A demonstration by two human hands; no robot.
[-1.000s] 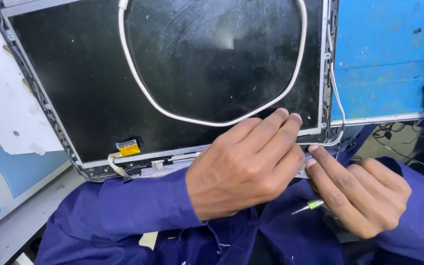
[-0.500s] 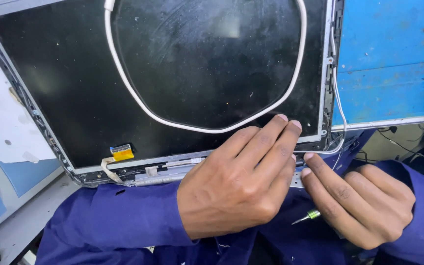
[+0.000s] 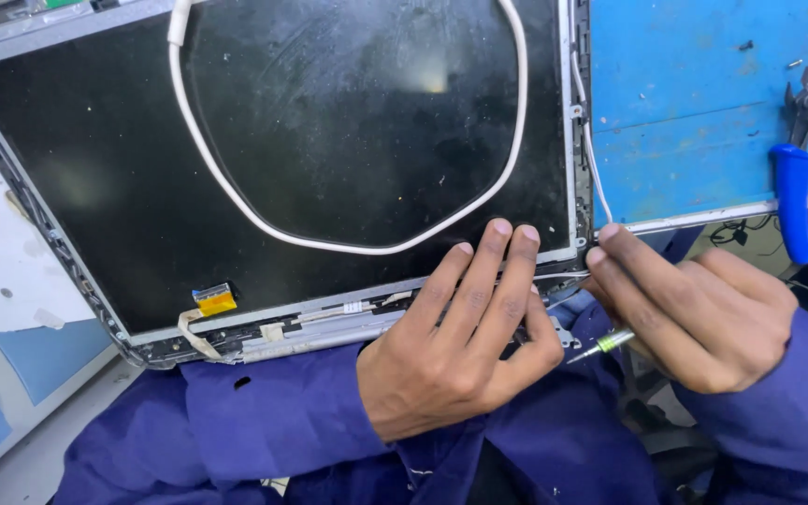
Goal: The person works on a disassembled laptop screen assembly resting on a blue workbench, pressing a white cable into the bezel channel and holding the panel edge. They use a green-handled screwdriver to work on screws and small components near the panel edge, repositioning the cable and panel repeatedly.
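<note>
At lower centre, the left hand (image 3: pixel 465 351) is pressing flat, fingers together, on the lower right edge of the laptop screen panel (image 3: pixel 329 150). At right, the right hand (image 3: pixel 703 313) is gripping a small screwdriver (image 3: pixel 602 344), fingertips touching the panel's corner. Farther up, a white cable (image 3: pixel 348 245) is looping across the dark panel; blue-handled pliers (image 3: pixel 794 196) are lying at upper right on the blue table (image 3: pixel 694 122).

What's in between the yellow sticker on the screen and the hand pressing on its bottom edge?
Between the yellow sticker and the left hand, the head view shows the screen's bare metal bottom frame with thin cables along it.
</note>
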